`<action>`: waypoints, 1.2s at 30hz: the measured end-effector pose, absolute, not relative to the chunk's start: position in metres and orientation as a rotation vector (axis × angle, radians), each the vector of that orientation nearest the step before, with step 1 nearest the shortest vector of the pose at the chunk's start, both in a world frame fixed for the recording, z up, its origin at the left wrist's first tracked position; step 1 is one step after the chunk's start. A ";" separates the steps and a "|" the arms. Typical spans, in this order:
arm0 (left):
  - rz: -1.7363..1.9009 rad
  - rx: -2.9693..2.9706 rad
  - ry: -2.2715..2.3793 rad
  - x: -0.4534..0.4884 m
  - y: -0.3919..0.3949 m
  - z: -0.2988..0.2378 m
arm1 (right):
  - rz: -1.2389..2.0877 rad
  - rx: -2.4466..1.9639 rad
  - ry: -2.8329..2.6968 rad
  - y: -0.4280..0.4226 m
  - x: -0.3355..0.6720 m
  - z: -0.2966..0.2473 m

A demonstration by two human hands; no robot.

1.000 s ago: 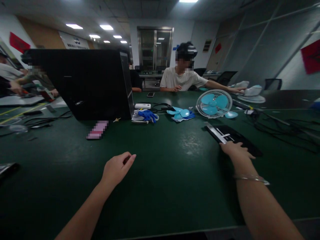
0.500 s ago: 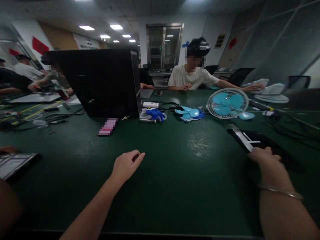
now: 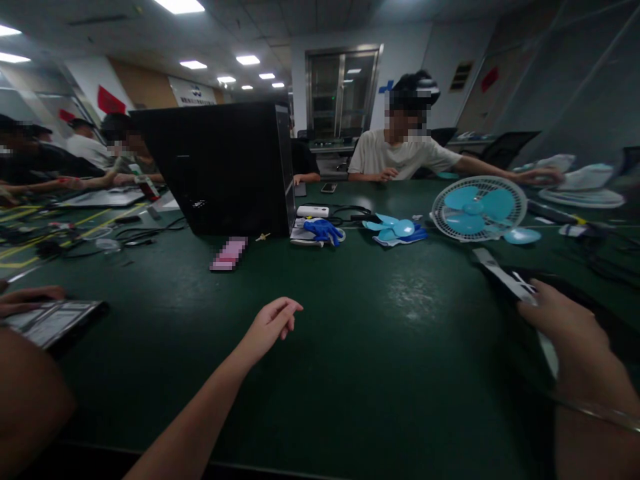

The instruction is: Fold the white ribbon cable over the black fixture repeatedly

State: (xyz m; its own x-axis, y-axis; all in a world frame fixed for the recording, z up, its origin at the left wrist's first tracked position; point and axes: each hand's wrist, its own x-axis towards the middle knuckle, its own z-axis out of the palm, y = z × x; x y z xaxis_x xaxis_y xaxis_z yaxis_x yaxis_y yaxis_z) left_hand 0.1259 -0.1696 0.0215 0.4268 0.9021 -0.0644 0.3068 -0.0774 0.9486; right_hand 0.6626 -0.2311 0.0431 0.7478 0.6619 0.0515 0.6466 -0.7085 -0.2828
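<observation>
Over the middle of the green table, my left hand [image 3: 276, 319] is loosely closed, its fingers curled together and nothing seen in them. At the right, my right hand [image 3: 565, 313] grips a dark flat piece with a silver strip [image 3: 503, 273] along its edge. The strip's far end sticks out past my fingers, tilted up to the left. A small white crossed strip [image 3: 525, 283] shows by my fingertips. My hand and forearm hide much of the dark piece, and its kind is not clear.
A black computer case [image 3: 220, 173] stands at the back left, a phone [image 3: 230, 253] before it. Blue gloves [image 3: 323, 231], a loose blue fan blade [image 3: 393, 228] and a caged fan [image 3: 479, 208] line the back. A co-worker [image 3: 405, 153] sits opposite. Another person's hand [image 3: 37, 297] is at left.
My right hand has closed on the dark piece and its silver strip, which now tilts up off the table. My left hand's fingers have drawn closer together. The view has turned slightly left.
</observation>
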 end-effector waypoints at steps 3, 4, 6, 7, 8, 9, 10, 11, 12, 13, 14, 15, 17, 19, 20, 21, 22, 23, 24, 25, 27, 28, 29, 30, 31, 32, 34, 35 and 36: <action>0.702 1.361 0.949 0.127 -0.170 0.023 | 0.222 -2.392 -1.104 -0.226 0.641 0.051; 0.689 1.305 0.924 0.127 -0.170 0.024 | 0.281 -2.254 -1.189 -0.224 0.629 0.053; 0.653 1.226 0.903 0.127 -0.172 0.027 | 0.449 -1.886 -1.378 -0.220 0.597 0.055; 0.632 1.198 0.909 0.127 -0.173 0.028 | 0.542 -1.716 -1.486 -0.219 0.578 0.056; 0.615 1.173 0.920 0.128 -0.174 0.029 | 0.650 -1.576 -1.596 -0.219 0.559 0.055; 0.600 1.146 0.927 0.128 -0.174 0.030 | 0.766 -1.464 -1.690 -0.219 0.540 0.055; 0.586 1.113 0.926 0.129 -0.175 0.030 | 0.874 -1.382 -1.776 -0.221 0.522 0.053; 0.570 1.082 0.913 0.130 -0.175 0.030 | 0.956 -1.325 -1.864 -0.223 0.506 0.052; 0.559 1.058 0.891 0.131 -0.176 0.029 | 1.009 -1.293 -1.945 -0.225 0.493 0.050; 0.554 1.044 0.867 0.132 -0.176 0.028 | 1.048 -1.275 -2.020 -0.227 0.482 0.049; 0.553 1.038 0.843 0.133 -0.177 0.027 | 1.075 -1.270 -2.087 -0.229 0.474 0.048; 0.555 1.038 0.827 0.133 -0.177 0.026 | 1.098 -1.270 -2.140 -0.230 0.469 0.047; 0.563 1.020 0.816 0.133 -0.177 0.025 | 1.142 -1.284 -2.202 -0.231 0.467 0.047; 0.554 0.962 0.806 0.133 -0.176 0.025 | 1.145 -1.299 -2.209 -0.231 0.470 0.048; 0.551 0.933 0.797 0.132 -0.176 0.026 | 1.130 -1.304 -2.201 -0.231 0.472 0.049; 0.561 0.917 0.785 0.131 -0.176 0.027 | 1.110 -1.308 -2.192 -0.231 0.474 0.050; 0.571 0.920 0.781 0.131 -0.176 0.027 | 1.089 -1.313 -2.187 -0.231 0.475 0.051; 0.570 0.941 0.800 0.130 -0.176 0.028 | 1.071 -1.317 -2.188 -0.231 0.475 0.053; 0.563 0.987 0.823 0.130 -0.176 0.027 | 1.062 -1.327 -2.193 -0.232 0.474 0.054; 0.543 1.046 0.851 0.130 -0.176 0.027 | 1.057 -1.341 -2.200 -0.233 0.472 0.056; 0.484 1.178 0.899 0.130 -0.176 0.024 | 1.058 -1.355 -2.224 -0.235 0.467 0.059; 0.451 1.232 0.916 0.129 -0.176 0.023 | 1.069 -1.352 -2.239 -0.235 0.466 0.060; 0.423 1.275 0.930 0.129 -0.176 0.022 | 1.080 -1.349 -2.253 -0.235 0.467 0.060; 0.401 1.312 0.937 0.129 -0.176 0.022 | 1.084 -1.349 -2.267 -0.234 0.471 0.060; 0.387 1.345 0.937 0.129 -0.177 0.022 | 1.062 -1.370 -2.267 -0.232 0.479 0.060; 0.379 1.379 0.929 0.129 -0.177 0.022 | 0.998 -1.439 -2.241 -0.229 0.490 0.058; 0.369 1.451 0.899 0.129 -0.178 0.023 | 0.726 -1.755 -2.085 -0.223 0.522 0.054; 0.366 1.492 0.886 0.129 -0.179 0.024 | 0.504 -1.998 -1.912 -0.220 0.541 0.052; 0.363 1.541 0.884 0.130 -0.180 0.025 | 0.278 -2.281 -1.711 -0.219 0.561 0.049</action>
State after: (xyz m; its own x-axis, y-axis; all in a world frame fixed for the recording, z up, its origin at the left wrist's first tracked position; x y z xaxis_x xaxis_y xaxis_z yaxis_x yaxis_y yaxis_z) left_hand 0.1297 -0.1801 0.0253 0.6554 0.7083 -0.2623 0.3196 0.0546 0.9460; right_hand 0.5614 -0.2188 0.0492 0.2819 0.9594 0.0114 0.9063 -0.2624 -0.3312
